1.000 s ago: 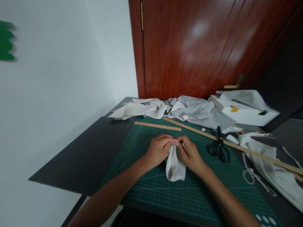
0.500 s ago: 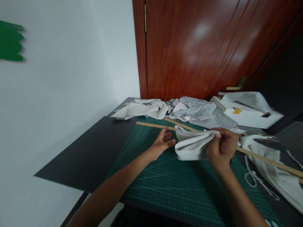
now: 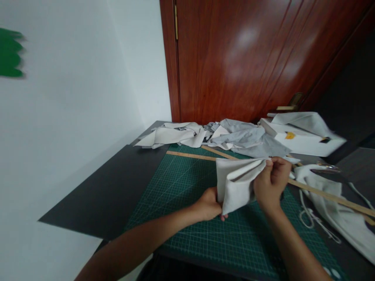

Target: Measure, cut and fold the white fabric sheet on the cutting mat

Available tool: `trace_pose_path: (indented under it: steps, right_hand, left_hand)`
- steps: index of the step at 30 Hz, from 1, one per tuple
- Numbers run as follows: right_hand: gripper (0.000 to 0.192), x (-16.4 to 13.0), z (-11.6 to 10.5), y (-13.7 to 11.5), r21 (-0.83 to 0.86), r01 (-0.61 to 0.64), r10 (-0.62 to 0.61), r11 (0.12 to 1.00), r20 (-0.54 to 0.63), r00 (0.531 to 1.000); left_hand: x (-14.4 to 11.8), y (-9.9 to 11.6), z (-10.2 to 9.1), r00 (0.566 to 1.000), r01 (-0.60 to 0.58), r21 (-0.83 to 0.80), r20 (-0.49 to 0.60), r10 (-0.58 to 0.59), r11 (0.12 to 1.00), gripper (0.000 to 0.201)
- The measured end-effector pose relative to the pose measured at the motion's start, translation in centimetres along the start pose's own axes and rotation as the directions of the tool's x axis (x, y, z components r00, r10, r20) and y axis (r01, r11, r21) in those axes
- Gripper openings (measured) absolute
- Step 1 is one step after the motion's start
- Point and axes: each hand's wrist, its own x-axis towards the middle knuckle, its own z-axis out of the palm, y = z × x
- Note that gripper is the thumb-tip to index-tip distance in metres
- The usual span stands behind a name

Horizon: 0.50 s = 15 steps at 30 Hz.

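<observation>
A folded off-white fabric pouch (image 3: 238,195) is held up above the green cutting mat (image 3: 175,195), with a gap showing between its layers. My right hand (image 3: 272,181) is closed on its upper right edge, thumb and fingers pinching the cloth. At the lower left corner, my left hand (image 3: 209,205) grips the fabric too, its thumb in front and some fingertips showing underneath. The inside of the pouch is mostly hidden.
Wooden rulers (image 3: 190,156) lie across the mat. Behind are light fabric scraps (image 3: 178,134), grey cloth (image 3: 249,136) and a white box (image 3: 310,142). To the right lies a pale cloth piece with cords (image 3: 331,195). A wall (image 3: 73,97) borders the left.
My left hand, open and apart from the pouch before, has come down and right and taken hold of its lower left corner. The pouch now hangs lower on that side; my right hand keeps its grip.
</observation>
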Motion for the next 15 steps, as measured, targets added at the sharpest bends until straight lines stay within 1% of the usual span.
trace_pose_path:
  steps: [1,3,5,6,7,9,11,13,14,15]
  right_hand:
    - [0.026,0.2,0.0,0.1,-0.024,0.003,-0.003,1.0,0.003,1.0]
    - [0.025,0.5,-0.1,0.5,-0.065,0.012,-0.01,0.998,0.032,0.999]
    - [0.024,0.6,0.0,1.0,-0.096,0.012,-0.004,0.995,0.079,0.997]
    - [0.024,0.6,0.0,1.3,-0.105,0.005,0.006,0.994,0.101,0.995]
    - [0.024,0.6,0.0,1.5,-0.111,-0.002,0.016,0.994,0.124,0.992]
    - [0.024,0.4,0.2,1.7,-0.121,-0.003,0.023,0.993,0.165,0.986]
    - [0.025,0.1,0.3,1.7,-0.128,0.006,0.02,0.992,0.195,0.981]
    - [0.026,-0.2,0.5,1.9,-0.132,-0.005,0.038,0.991,0.245,0.969]
    - [0.027,-0.4,0.6,2.1,-0.122,-0.024,0.057,0.992,0.28,0.958]
    - [0.028,-0.6,0.8,2.4,-0.104,-0.051,0.082,0.993,0.32,0.944]
  left_hand:
    - [-0.1,-0.2,-0.1,1.0,-0.005,0.063,0.0,0.005,0.998,0.005]
    - [-0.4,-0.3,-0.2,0.999,-0.047,0.231,0.028,0.042,0.972,0.008]
    - [-0.9,-0.1,-0.2,0.986,-0.164,0.368,0.077,0.145,0.915,0.012]
    - [-1.1,0.1,-0.2,0.971,-0.239,0.398,0.096,0.219,0.886,0.016]
    - [-1.3,0.4,-0.1,0.951,-0.309,0.399,0.11,0.29,0.863,0.026]
    - [-1.7,1.0,0.0,0.915,-0.403,0.338,0.112,0.389,0.851,0.053]
    - [-2.0,1.5,0.1,0.908,-0.418,0.217,0.101,0.406,0.882,0.074]
    - [-2.1,1.9,-0.1,0.917,-0.39,0.024,0.097,0.386,0.921,0.084]
    - [-2.0,2.0,-0.1,0.919,-0.378,-0.099,0.085,0.386,0.921,0.085]
    - [-2.0,2.2,-0.2,0.916,-0.377,-0.219,0.058,0.398,0.9,0.087]
